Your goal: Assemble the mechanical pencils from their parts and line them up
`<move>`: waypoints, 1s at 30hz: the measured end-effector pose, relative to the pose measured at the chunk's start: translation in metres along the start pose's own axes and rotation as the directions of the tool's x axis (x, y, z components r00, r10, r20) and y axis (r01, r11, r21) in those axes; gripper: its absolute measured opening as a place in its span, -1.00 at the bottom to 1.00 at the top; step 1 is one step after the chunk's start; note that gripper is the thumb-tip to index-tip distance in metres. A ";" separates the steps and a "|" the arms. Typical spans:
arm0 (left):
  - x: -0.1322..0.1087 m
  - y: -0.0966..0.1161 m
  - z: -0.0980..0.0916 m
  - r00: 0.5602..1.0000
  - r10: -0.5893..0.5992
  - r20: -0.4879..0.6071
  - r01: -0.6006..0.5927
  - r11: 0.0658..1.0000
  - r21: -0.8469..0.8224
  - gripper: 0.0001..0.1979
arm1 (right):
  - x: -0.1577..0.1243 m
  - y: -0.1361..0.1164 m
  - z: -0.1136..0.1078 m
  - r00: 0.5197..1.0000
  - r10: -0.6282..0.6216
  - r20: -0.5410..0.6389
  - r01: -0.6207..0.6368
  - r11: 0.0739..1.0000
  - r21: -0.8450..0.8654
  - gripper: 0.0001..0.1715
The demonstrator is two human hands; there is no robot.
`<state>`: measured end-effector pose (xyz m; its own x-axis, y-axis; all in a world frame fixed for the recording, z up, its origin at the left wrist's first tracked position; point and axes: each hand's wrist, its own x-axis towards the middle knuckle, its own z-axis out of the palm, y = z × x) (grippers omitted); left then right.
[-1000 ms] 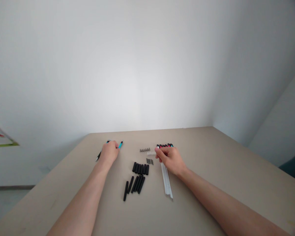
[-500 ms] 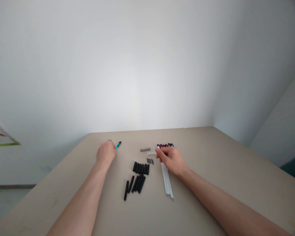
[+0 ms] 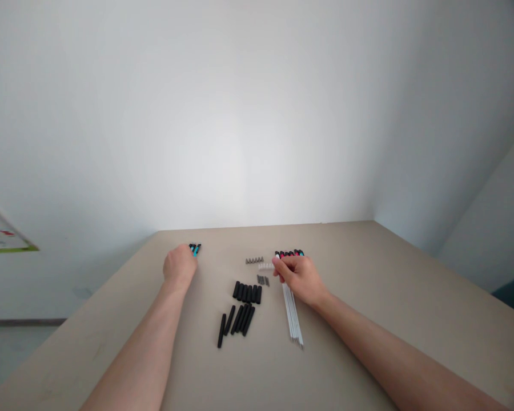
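Note:
At the far left of the table my left hand (image 3: 180, 267) is closed around a blue pen with a black end (image 3: 197, 250), which sticks out past the fingers. A second pen end (image 3: 191, 246) shows right beside it, mostly hidden by the hand. My right hand (image 3: 295, 276) is closed in a pinch above the white pen refills (image 3: 292, 317); what is between its fingertips, if anything, is hidden. Just beyond it lies a row of coloured pen parts with black ends (image 3: 289, 253). Small clear plastic pieces (image 3: 265, 266) lie left of its fingertips.
Between my arms are dark coiled springs (image 3: 255, 261), thin grey springs (image 3: 262, 280), short black tubes (image 3: 247, 293) and longer black tubes (image 3: 236, 319), in groups on the beige table (image 3: 368, 274). A white wall (image 3: 240, 142) stands behind the table.
My left hand has moved slightly left with the blue pen, bringing it beside the other pen end. My right hand has stayed almost in place.

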<state>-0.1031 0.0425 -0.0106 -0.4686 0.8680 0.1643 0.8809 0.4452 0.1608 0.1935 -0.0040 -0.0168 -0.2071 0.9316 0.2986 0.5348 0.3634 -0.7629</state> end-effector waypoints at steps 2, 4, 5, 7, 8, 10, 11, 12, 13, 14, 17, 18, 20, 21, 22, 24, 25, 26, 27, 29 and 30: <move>0.000 0.000 -0.001 1.000 -0.006 0.000 0.006 1.000 -0.003 -0.73 | 0.000 -0.001 0.000 1.000 -0.001 0.005 0.001 1.000 -0.001 -0.45; 0.000 0.000 0.000 1.000 -0.003 0.001 0.003 1.000 -0.004 -0.73 | 0.000 -0.002 -0.001 1.000 -0.003 0.012 0.003 1.000 -0.004 -0.44; 0.001 0.000 0.000 1.000 0.000 0.000 0.000 1.000 -0.004 -0.73 | 0.000 -0.002 -0.001 1.000 -0.003 0.011 0.003 1.000 -0.004 -0.44; 0.002 -0.001 0.001 1.000 0.006 0.000 -0.006 1.000 -0.003 -0.73 | -0.001 -0.002 -0.001 1.000 -0.006 0.007 0.006 1.000 -0.004 -0.44; 0.002 -0.001 0.001 1.000 0.007 -0.001 -0.007 1.000 -0.002 -0.73 | -0.001 -0.002 -0.001 1.000 -0.009 0.006 0.009 1.000 -0.003 -0.44; 0.003 -0.001 0.002 1.000 0.006 -0.001 -0.006 1.000 0.001 -0.74 | -0.001 -0.002 -0.001 1.000 -0.013 0.006 0.013 1.000 -0.002 -0.44; 0.003 -0.001 0.002 1.000 0.004 -0.001 -0.004 1.000 0.003 -0.75 | -0.001 -0.001 0.000 1.000 -0.014 0.008 0.014 1.000 -0.001 -0.43; 0.003 -0.001 0.002 1.000 0.002 -0.001 -0.002 1.000 0.004 -0.75 | -0.001 -0.001 0.000 1.000 -0.013 0.009 0.013 1.000 0.001 -0.43; 0.003 -0.001 0.002 1.000 0.001 -0.001 -0.001 1.000 0.006 -0.74 | -0.001 -0.001 0.000 1.000 -0.010 0.008 0.010 1.000 0.003 -0.43; 0.003 -0.001 0.002 1.000 0.002 -0.001 -0.002 1.000 0.007 -0.74 | -0.001 0.000 0.000 1.000 -0.007 0.007 0.007 1.000 0.005 -0.43; 0.002 -0.001 0.002 1.000 0.000 -0.004 0.000 1.000 0.011 -0.72 | 0.000 0.000 0.000 1.000 0.005 0.007 -0.005 1.000 0.006 -0.44; 0.001 0.000 0.002 1.000 -0.003 -0.006 0.003 1.000 0.013 -0.72 | 0.000 -0.001 0.000 1.000 0.007 0.010 -0.007 1.000 0.007 -0.44; 0.001 0.000 0.001 1.000 -0.009 -0.008 0.009 1.000 0.015 -0.71 | 0.000 -0.002 -0.001 1.000 0.010 0.015 -0.010 1.000 0.011 -0.44; 0.000 0.000 0.001 1.000 -0.011 -0.009 0.011 1.000 0.016 -0.71 | 0.000 -0.002 -0.001 1.000 0.012 0.015 -0.012 1.000 0.012 -0.44; 0.000 0.000 0.000 1.000 -0.012 -0.009 0.012 1.000 0.017 -0.71 | 0.000 -0.003 -0.001 1.000 0.016 0.013 -0.016 1.000 0.012 -0.44; 0.000 0.000 -0.001 1.000 -0.015 -0.010 0.015 1.000 0.021 -0.71 | -0.001 -0.003 -0.001 1.000 0.023 0.008 -0.023 1.000 0.012 -0.44; 0.000 0.000 -0.001 1.000 -0.017 -0.010 0.017 1.000 0.022 -0.71 | -0.001 -0.002 -0.001 1.000 0.024 0.006 -0.024 1.000 0.012 -0.44; 0.000 0.000 -0.001 1.000 -0.019 -0.010 0.019 1.000 0.024 -0.70 | -0.001 -0.002 -0.001 1.000 0.023 0.006 -0.023 1.000 0.011 -0.44; 0.000 0.000 -0.002 1.000 -0.020 -0.009 0.020 0.999 0.025 -0.70 | -0.001 -0.001 -0.001 1.000 0.021 0.006 -0.021 1.000 0.011 -0.44; 0.000 0.001 -0.002 1.000 -0.024 -0.009 0.024 0.999 0.028 -0.70 | -0.001 0.001 0.000 1.000 0.015 0.008 -0.015 1.000 0.009 -0.44; -0.001 0.001 -0.003 1.000 -0.026 -0.009 0.026 0.999 0.029 -0.69 | -0.001 0.001 0.000 1.000 0.013 0.009 -0.013 1.000 0.009 -0.44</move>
<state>-0.1022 0.0417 -0.0079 -0.4917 0.8543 0.1687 0.8700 0.4738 0.1365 0.1943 -0.0041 -0.0178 -0.2074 0.9361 0.2840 0.5302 0.3515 -0.7716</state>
